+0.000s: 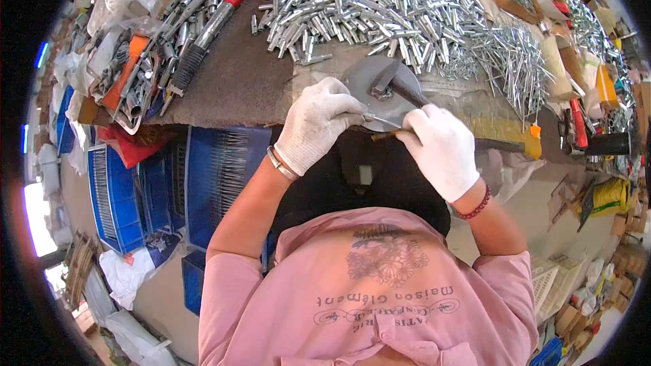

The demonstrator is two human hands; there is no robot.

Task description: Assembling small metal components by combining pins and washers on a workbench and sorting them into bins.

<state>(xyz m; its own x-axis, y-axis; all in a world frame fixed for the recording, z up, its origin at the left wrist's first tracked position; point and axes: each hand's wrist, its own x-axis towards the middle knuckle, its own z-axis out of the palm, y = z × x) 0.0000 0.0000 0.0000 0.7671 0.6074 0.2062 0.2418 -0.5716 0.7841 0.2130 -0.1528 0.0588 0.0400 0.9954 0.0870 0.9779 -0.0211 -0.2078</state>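
Just below centre of the frame, a thin metal pin (381,120) is pinched in the closed fingers of the gloved left hand (316,124), while the gloved right hand (439,150) is closed around the pin's other end (an orange-tipped piece shows there). The pin is best kept level and steady at the edge of the round grey press plate (380,85) just above. Further up, a heap of silvery metal tubes (380,7) is spread over the tabletop (237,74).

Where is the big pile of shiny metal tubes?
In the head view, the pile of metal tubes lies at the far side of the workbench, just beyond the round metal plate and the two gloved hands.
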